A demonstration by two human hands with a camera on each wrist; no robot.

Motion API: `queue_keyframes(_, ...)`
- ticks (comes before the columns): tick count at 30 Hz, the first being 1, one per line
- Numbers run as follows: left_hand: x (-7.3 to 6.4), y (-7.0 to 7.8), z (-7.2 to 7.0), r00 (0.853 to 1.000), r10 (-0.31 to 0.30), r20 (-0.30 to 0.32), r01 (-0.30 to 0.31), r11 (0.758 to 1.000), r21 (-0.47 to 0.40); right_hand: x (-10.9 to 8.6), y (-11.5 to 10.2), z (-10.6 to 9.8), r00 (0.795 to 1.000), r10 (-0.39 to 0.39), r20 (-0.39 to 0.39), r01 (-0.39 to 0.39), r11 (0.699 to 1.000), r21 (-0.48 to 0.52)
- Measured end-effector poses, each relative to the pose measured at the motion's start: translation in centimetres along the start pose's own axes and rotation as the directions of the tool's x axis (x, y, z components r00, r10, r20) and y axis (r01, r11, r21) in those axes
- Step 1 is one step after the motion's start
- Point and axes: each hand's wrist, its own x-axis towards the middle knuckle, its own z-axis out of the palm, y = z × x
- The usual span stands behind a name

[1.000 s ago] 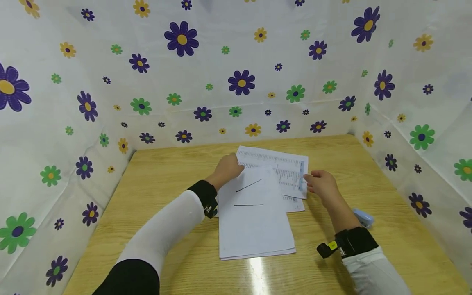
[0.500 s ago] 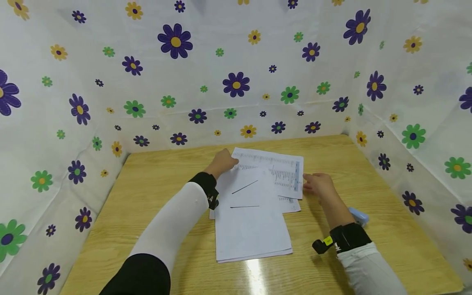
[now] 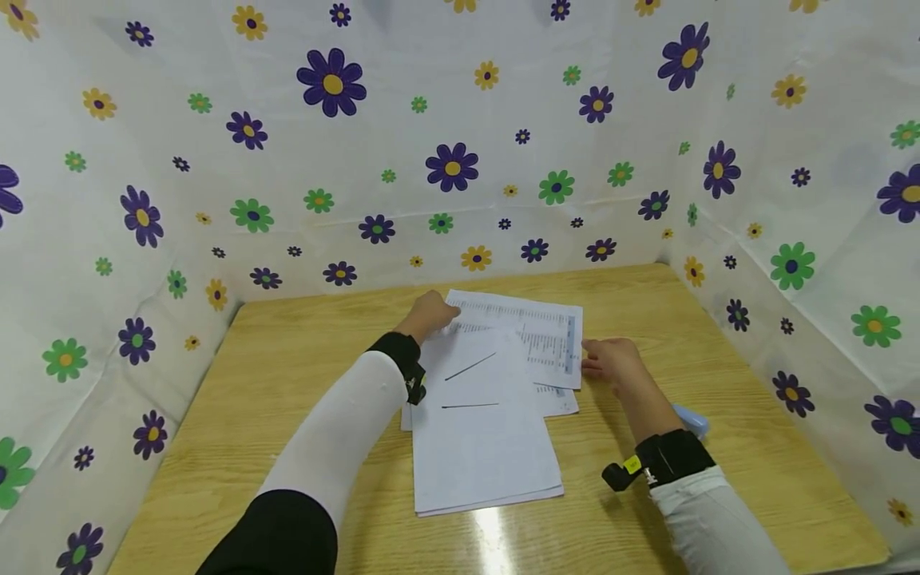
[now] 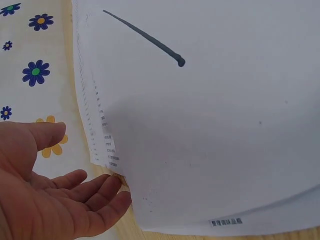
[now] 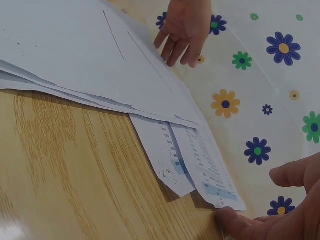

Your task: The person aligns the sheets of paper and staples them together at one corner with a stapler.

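Several loose sheets of paper overlap in the middle of the table. The top white sheet [image 3: 481, 455] bears two dark drawn lines, and a printed sheet [image 3: 549, 355] with a blue column sticks out behind it. Another printed sheet [image 3: 561, 402] shows its corner lower down. At the far left of the papers is my left hand [image 3: 430, 314]; its fingertips [image 4: 112, 185] are right at the edges and the thumb stands apart. My right hand [image 3: 612, 359] has its fingertips at the right edge of the printed sheet, thumb raised away from it.
A small light-blue object [image 3: 691, 419] lies on the wooden table [image 3: 302, 351], partly hidden by my right forearm. A flowered cloth [image 3: 402, 120] encloses the table at the back and sides.
The head view has shifted slightly, so everything sits a little further left. My left hand has moved slightly away from the sheets' edge; the papers lie much as before.
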Motion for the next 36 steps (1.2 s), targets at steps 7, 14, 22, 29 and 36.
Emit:
queue_keyframes(7, -0.3, 0.4, 0.0, 1.0, -0.022, 0.003, 0.022, 0.998, -0.052, 0.6, 0.1, 0.4, 1.0, 0.019, -0.015, -0.018, 0.999, 0.051)
queue_keyframes(14, 0.2, -0.3, 0.4, 0.998, -0.021, -0.059, 0.015, 0.995, -0.096, 1.1, 0.3, 0.4, 1.0, 0.007, 0.005, -0.007, 1.0, 0.028)
queue_keyframes(22, 1.2, -1.4, 1.1, 0.983, 0.117, -0.14, -0.132, 0.985, -0.107, 1.3, 0.5, 0.5, 1.0, -0.006, -0.025, 0.005, 0.998, -0.069)
queue_keyframes(29, 1.9, -2.0, 2.2, 0.986, 0.106, -0.128, -0.127, 0.977, -0.173, 1.4, 0.5, 0.7, 0.997, -0.042, -0.062, 0.027, 0.974, -0.226)
queue_keyframes(36, 1.4, -1.4, 2.4, 0.969, 0.168, -0.181, -0.202, 0.961, -0.19, 2.0, 0.5, 0.5, 0.994, -0.056, -0.089, 0.034, 0.97, -0.24)
